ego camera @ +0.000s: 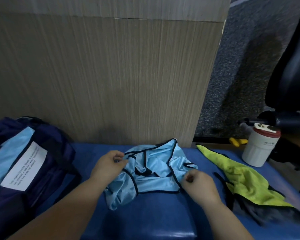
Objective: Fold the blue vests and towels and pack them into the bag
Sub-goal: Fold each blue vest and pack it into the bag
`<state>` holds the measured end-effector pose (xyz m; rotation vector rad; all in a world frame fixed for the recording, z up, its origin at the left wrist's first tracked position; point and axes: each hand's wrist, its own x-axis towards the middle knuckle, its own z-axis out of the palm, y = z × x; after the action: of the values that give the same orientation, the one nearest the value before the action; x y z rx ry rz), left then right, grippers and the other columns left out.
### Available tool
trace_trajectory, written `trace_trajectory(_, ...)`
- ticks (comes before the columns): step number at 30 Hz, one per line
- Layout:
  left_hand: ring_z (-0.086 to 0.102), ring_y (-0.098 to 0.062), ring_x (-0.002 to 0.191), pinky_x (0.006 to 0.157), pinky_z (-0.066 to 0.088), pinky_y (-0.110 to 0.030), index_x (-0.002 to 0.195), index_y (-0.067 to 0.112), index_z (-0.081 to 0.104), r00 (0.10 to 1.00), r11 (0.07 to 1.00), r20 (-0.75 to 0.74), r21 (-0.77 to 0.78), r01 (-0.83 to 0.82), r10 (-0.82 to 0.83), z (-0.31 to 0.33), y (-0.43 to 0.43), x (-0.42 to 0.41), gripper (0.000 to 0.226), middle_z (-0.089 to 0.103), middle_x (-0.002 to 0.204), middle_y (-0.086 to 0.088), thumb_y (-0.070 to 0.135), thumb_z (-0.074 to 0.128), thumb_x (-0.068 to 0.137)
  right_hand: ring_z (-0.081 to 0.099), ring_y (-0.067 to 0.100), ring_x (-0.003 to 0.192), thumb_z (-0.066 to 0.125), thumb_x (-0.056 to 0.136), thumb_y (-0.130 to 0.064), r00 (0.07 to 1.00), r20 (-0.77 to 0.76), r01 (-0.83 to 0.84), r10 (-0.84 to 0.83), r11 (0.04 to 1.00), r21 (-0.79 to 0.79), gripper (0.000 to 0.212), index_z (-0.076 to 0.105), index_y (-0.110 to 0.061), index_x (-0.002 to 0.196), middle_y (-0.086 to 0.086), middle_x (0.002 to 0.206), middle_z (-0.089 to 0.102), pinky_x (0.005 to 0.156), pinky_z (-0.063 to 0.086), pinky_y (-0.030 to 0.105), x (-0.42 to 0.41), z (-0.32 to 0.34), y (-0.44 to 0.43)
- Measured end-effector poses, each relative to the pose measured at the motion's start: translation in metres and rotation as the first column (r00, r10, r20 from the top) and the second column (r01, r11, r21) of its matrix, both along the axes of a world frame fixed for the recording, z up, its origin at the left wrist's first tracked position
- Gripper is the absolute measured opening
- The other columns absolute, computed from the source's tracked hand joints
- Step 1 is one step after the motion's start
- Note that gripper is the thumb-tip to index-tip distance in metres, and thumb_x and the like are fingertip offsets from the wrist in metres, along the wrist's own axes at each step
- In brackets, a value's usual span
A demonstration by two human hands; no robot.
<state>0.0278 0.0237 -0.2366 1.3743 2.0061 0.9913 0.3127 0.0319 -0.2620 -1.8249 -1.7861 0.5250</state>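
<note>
A light blue vest (152, 172) with black trim lies crumpled on the blue padded surface (145, 219) in front of me. My left hand (109, 164) pinches the vest's trim at its left edge. My right hand (198, 183) pinches the fabric at the vest's right edge. The dark navy bag (42, 163) sits at the far left, with light blue cloth (9, 153) and a white label showing at its opening.
A yellow-green towel (246, 181) lies to the right, partly over a dark grey cloth (267, 213). A white bottle with a red cap (260, 146) stands at the right rear. A wooden panel (102, 75) rises behind the surface; a black chair (291, 66) stands right.
</note>
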Motion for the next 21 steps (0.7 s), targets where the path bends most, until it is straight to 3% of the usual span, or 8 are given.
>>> trace_trajectory(4,0.056,-0.016,0.090,0.077,0.039,-0.032,0.106,0.014,0.063,0.963,0.997,0.259,-0.006,-0.073,0.072,0.005,0.002,0.000,0.036,0.065,0.100,0.000,0.043,0.043,0.100,0.052,0.016,0.113,0.060,0.081,-0.019,0.974,0.128,-0.176,0.189,0.979,-0.104,0.035,0.066,-0.030,0.114,-0.007,0.115,0.053,0.090,0.044,0.023,-0.002,-0.013,0.001)
trace_trajectory(6,0.053,-0.018,0.078,0.068,0.040,-0.031,0.108,0.004,0.060,0.949,0.988,0.277,-0.002,-0.156,0.150,0.005,0.002,-0.004,0.031,0.062,0.093,-0.009,0.031,0.049,0.100,0.052,0.015,0.104,0.057,0.083,-0.015,0.991,0.059,-0.117,0.119,0.993,-0.033,0.030,0.065,-0.027,0.109,-0.005,0.114,0.051,0.083,0.045,0.025,-0.006,-0.011,0.001)
trace_trajectory(9,0.050,-0.012,0.073,0.059,0.041,-0.025,0.106,0.013,0.046,0.942,0.988,0.305,-0.096,-0.118,0.142,0.005,-0.004,-0.010,0.025,0.051,0.083,0.000,0.023,0.065,0.091,0.050,0.016,0.086,0.062,0.085,-0.015,0.969,-0.205,0.149,-0.136,0.988,0.050,0.023,0.054,-0.017,0.106,0.001,0.109,0.048,0.070,0.041,0.029,-0.006,-0.008,0.004)
trace_trajectory(11,0.052,-0.012,0.073,0.063,0.043,-0.024,0.094,0.016,0.046,0.953,0.987,0.291,-0.158,-0.035,0.081,0.007,-0.007,-0.009,0.025,0.050,0.080,0.002,0.022,0.070,0.088,0.058,0.019,0.083,0.068,0.080,-0.015,0.889,-0.397,0.225,-0.228,0.973,-0.055,0.032,0.050,-0.012,0.107,0.005,0.105,0.058,0.065,0.050,0.032,-0.004,-0.009,0.009)
trace_trajectory(13,0.058,-0.017,0.074,0.070,0.049,-0.030,0.078,0.016,0.051,0.961,0.977,0.272,-0.212,0.020,0.040,0.010,-0.009,-0.007,0.023,0.057,0.079,-0.003,0.023,0.071,0.087,0.066,0.019,0.069,0.069,0.079,-0.009,0.748,-0.608,0.164,-0.267,0.961,-0.221,0.034,0.052,-0.007,0.108,0.009,0.090,0.067,0.060,0.058,0.036,-0.005,-0.009,0.011)
trace_trajectory(15,0.065,-0.022,0.081,0.075,0.053,-0.031,0.081,0.011,0.062,0.968,0.965,0.250,-0.251,0.074,-0.009,0.011,-0.010,-0.006,0.019,0.068,0.084,-0.009,0.026,0.073,0.086,0.056,0.014,0.050,0.069,0.080,-0.004,0.661,-0.697,0.079,-0.277,0.950,-0.303,0.027,0.056,0.000,0.103,0.007,0.067,0.064,0.047,0.050,0.026,-0.008,-0.008,0.010)
trace_trajectory(18,0.064,-0.018,0.080,0.067,0.050,-0.027,0.083,0.013,0.065,0.976,0.976,0.212,-0.202,0.083,-0.039,0.011,-0.009,-0.005,0.018,0.070,0.086,-0.006,0.027,0.075,0.083,0.042,0.013,0.046,0.073,0.080,-0.007,0.658,-0.706,-0.006,-0.260,0.936,-0.351,0.015,0.059,-0.005,0.086,0.003,0.053,0.051,0.042,0.034,0.023,-0.009,-0.005,0.005)
trace_trajectory(21,0.056,-0.014,0.065,0.062,0.042,-0.029,0.067,0.016,0.053,0.995,0.995,0.091,-0.084,0.044,-0.036,0.012,-0.005,-0.005,0.031,0.060,0.066,0.000,0.034,0.068,0.088,0.043,0.009,0.043,0.073,0.084,-0.013,0.640,-0.739,-0.051,-0.213,0.947,-0.317,0.018,0.057,-0.010,0.076,-0.004,0.049,0.049,0.041,0.032,0.020,-0.008,0.004,0.000)
